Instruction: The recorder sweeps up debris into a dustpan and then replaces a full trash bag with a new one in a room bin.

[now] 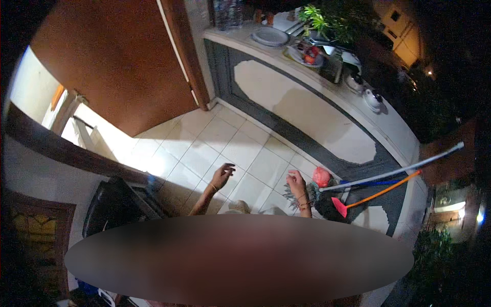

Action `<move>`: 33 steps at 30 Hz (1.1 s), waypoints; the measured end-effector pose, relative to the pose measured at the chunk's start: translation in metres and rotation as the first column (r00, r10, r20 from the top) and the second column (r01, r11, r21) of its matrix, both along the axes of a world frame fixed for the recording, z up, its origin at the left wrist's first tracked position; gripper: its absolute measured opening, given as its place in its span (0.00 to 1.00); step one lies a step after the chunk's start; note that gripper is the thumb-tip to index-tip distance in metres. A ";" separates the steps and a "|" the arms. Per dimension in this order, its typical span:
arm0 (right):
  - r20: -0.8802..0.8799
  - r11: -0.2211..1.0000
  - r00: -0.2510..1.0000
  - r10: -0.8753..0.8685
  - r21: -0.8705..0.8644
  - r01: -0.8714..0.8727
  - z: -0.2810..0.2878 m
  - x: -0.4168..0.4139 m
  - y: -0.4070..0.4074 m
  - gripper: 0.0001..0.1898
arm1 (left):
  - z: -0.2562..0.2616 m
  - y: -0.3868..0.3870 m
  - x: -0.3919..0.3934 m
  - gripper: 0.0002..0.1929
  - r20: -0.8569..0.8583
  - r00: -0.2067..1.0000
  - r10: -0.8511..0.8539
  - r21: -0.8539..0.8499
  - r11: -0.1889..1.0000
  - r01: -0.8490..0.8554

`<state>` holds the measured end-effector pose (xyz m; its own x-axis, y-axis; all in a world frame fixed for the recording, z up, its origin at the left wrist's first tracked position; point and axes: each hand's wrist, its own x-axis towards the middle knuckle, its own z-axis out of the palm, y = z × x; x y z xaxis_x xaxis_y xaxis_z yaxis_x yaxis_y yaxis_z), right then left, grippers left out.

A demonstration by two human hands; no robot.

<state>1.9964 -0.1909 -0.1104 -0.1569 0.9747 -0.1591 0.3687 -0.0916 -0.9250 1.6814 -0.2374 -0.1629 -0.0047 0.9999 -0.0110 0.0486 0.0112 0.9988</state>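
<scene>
My left hand hangs over the white tiled floor, its fingers loosely bent and apart, with nothing in them. My right hand is also empty, thumb and fingers half curled. Just beside and below the right hand, the grey strands of a mop head show. Right of that hand a pink-red plastic bag or bundle sits against the low wall. A mop's pale handle, a blue handle and an orange handle with a pink head lean there. A blurred oval hides my body.
A low wall runs along the right. Its ledge bears stacked plates, a plate with red items and white pots. A brown door stands ajar at the left. A dark padded seat is at lower left.
</scene>
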 end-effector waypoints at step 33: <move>0.139 0.794 0.794 0.592 0.067 -0.604 0.004 -0.457 0.226 0.13 | 0.077 0.021 -0.418 0.15 0.022 0.625 0.781 0.073 0.622 -0.780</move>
